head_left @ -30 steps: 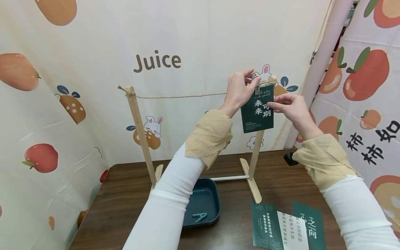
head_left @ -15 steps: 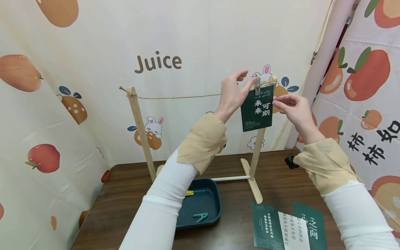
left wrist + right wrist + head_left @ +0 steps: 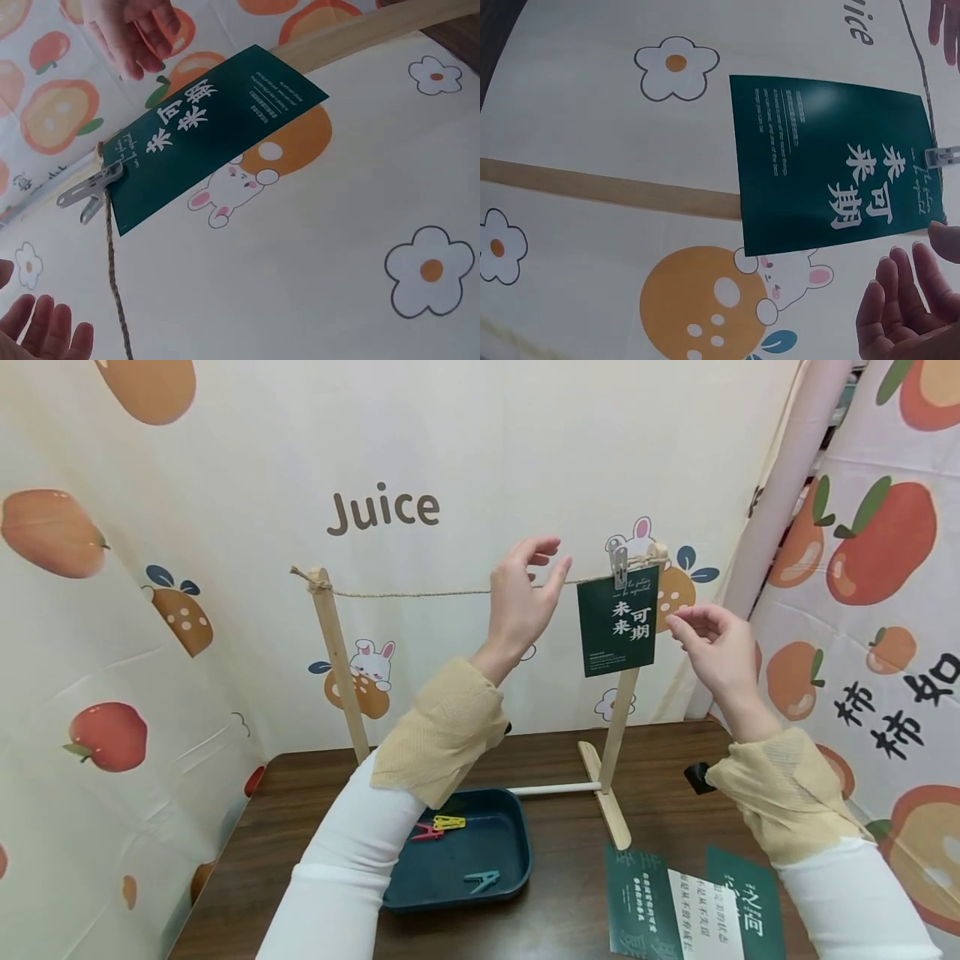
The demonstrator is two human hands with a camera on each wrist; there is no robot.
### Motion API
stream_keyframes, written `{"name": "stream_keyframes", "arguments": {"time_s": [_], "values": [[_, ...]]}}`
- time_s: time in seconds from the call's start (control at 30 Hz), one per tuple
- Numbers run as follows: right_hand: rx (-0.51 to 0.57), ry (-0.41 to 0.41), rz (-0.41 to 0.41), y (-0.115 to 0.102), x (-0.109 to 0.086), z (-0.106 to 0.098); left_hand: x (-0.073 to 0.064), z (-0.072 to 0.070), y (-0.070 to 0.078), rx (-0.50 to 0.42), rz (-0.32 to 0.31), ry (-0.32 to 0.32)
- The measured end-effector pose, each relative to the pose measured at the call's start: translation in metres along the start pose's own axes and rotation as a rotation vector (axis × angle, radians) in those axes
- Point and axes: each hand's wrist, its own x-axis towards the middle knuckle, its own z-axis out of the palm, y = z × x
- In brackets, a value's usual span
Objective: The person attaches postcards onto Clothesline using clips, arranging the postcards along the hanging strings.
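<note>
A dark green card [image 3: 618,625] with white lettering hangs near the right end of a twine line [image 3: 420,594]. A clear clothespin [image 3: 618,566] clamps its top edge to the twine, as the left wrist view also shows. To the left of the card, my left hand [image 3: 522,593] is in the air with relaxed fingers and holds nothing. My right hand [image 3: 716,647] is just off the card's right edge, fingers loosely bent and nothing between them. In the right wrist view, the right-hand fingers [image 3: 900,289] sit beside the card's edge, apart from it.
The twine spans two wooden posts [image 3: 618,718] joined by a white rod [image 3: 555,789]. A dark blue tray [image 3: 517,868] holds a teal clothespin [image 3: 482,881], a yellow clothespin [image 3: 449,822] and a red one. Several cards [image 3: 637,902] lie at the table's front right.
My left hand has let go of the clothespin and moved left and slightly down. My right hand has released the card's edge and drawn off to the right. The card hangs by the clothespin.
</note>
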Motion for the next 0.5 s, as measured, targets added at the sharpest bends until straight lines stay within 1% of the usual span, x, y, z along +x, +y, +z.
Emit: {"name": "stream_keyframes", "arguments": {"time_s": [0.13,0.23,0.37,0.5], "values": [[-0.031,0.031,-0.087,0.001,-0.009,0.005,-0.01,-0.013,-0.004,0.022,0.003,0.002],[-0.025,0.025,-0.13,0.001,-0.017,0.009,-0.018,-0.023,-0.008,0.064,0.012,-0.015],[-0.007,-0.005,-0.146,0.003,-0.03,0.016,-0.028,-0.033,-0.016,0.109,0.022,-0.051],[-0.035,-0.045,-0.17,0.009,-0.043,0.025,-0.04,-0.04,-0.024,0.152,0.03,-0.082]]}}
